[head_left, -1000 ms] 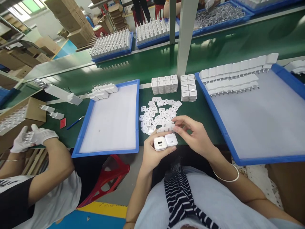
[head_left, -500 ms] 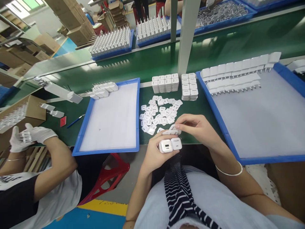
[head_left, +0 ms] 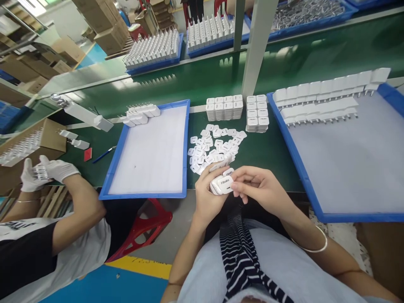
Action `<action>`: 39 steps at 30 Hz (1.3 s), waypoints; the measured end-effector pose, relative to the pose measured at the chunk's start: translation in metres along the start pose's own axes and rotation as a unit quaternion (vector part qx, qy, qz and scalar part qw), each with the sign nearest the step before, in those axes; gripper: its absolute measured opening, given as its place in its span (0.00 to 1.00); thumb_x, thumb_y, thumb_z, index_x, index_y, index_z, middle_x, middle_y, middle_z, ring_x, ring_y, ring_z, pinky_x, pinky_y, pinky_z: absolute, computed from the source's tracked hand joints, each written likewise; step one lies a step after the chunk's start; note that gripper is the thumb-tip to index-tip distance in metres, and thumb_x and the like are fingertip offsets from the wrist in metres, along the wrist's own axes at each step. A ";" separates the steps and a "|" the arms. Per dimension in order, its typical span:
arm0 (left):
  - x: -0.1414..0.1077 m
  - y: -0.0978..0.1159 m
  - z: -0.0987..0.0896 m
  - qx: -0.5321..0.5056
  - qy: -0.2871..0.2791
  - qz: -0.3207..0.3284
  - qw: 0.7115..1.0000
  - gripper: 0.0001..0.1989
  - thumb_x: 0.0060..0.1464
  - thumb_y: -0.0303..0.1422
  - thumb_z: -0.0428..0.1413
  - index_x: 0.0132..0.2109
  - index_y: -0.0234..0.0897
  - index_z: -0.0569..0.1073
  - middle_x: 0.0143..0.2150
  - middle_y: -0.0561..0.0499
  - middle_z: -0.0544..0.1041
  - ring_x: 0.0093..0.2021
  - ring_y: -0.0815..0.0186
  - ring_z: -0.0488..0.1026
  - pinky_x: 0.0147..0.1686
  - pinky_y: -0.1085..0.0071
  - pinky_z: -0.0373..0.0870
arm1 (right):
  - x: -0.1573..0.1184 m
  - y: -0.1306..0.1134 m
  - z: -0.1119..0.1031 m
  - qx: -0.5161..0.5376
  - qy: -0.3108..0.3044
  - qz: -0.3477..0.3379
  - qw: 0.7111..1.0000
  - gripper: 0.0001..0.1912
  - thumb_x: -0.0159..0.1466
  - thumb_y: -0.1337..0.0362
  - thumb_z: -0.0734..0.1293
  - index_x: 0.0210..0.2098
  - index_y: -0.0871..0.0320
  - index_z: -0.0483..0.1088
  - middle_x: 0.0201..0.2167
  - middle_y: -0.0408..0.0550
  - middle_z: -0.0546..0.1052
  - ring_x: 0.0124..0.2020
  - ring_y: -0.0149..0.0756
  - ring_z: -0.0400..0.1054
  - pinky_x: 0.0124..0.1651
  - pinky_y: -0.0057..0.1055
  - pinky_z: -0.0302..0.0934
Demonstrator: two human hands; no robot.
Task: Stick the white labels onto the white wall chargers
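My left hand is closed round two white plug chargers, held side by side with their ends facing me. Between its upper fingers sits a short row of white cover plates. My right hand pinches the edge of one white printed cover plate between thumb and fingers. That plate lies over the end of the nearer charger; whether it is seated flush I cannot tell. Just beyond my hands, loose white cover plates lie scattered on the green table.
Stacked cover plates stand behind the loose ones. To the right, a blue-rimmed tray holds rows of chargers. Another blue-rimmed tray lies left. A co-worker's gloved hands hold white parts at far left. A post rises behind.
My right hand has brought a cover plate from the row in my left hand down over the nearer charger's end, covering its dark opening. The view has shifted slightly.
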State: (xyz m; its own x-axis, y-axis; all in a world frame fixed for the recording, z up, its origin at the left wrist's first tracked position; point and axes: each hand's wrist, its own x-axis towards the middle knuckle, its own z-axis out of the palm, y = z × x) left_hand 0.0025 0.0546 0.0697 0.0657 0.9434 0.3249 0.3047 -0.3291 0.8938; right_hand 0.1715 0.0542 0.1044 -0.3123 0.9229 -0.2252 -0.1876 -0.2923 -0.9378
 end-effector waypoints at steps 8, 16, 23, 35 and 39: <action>-0.001 -0.002 0.000 0.014 -0.002 0.029 0.999 0.17 0.52 0.30 0.67 0.50 0.40 0.81 0.52 0.43 0.81 0.53 0.57 0.79 0.53 0.61 0.79 | 0.004 -0.002 0.001 0.014 -0.014 0.011 1.000 0.15 0.56 0.54 0.78 0.30 0.58 0.76 0.20 0.43 0.76 0.22 0.30 0.67 0.27 0.28 0.63; -0.001 -0.002 0.001 0.019 -0.005 0.052 0.998 0.15 0.55 0.29 0.65 0.51 0.38 0.81 0.53 0.43 0.80 0.54 0.59 0.79 0.54 0.64 0.79 | 0.005 -0.002 0.005 0.006 -0.008 0.001 1.000 0.13 0.55 0.57 0.79 0.29 0.59 0.76 0.20 0.43 0.76 0.23 0.31 0.68 0.27 0.28 0.63; -0.001 -0.002 0.002 0.023 -0.012 0.063 0.998 0.16 0.55 0.27 0.65 0.51 0.37 0.81 0.54 0.42 0.80 0.55 0.60 0.78 0.55 0.65 0.78 | 0.006 -0.002 0.005 -0.003 -0.001 -0.014 1.000 0.12 0.55 0.61 0.79 0.29 0.60 0.75 0.20 0.42 0.76 0.22 0.29 0.68 0.28 0.26 0.64; 0.000 -0.001 0.002 0.016 -0.016 0.070 0.997 0.17 0.54 0.24 0.64 0.51 0.38 0.80 0.55 0.43 0.80 0.56 0.60 0.78 0.56 0.64 0.78 | 0.004 0.002 0.004 -0.026 0.005 -0.042 0.999 0.11 0.59 0.60 0.77 0.30 0.59 0.74 0.20 0.41 0.75 0.23 0.29 0.68 0.29 0.27 0.62; 0.000 0.000 0.003 0.023 -0.013 0.072 0.997 0.18 0.54 0.23 0.65 0.52 0.38 0.80 0.55 0.43 0.80 0.55 0.59 0.79 0.56 0.62 0.79 | 0.002 0.003 0.004 -0.035 0.015 -0.039 0.998 0.11 0.58 0.62 0.78 0.31 0.58 0.74 0.21 0.40 0.75 0.24 0.29 0.69 0.31 0.27 0.62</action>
State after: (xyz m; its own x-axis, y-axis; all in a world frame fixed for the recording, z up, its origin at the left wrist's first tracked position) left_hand 0.0051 0.0544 0.0691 0.1357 0.8870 0.4413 0.3330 -0.4603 0.8229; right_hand 0.1661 0.0540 0.1019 -0.2717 0.9496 -0.1564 -0.1439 -0.2008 -0.9690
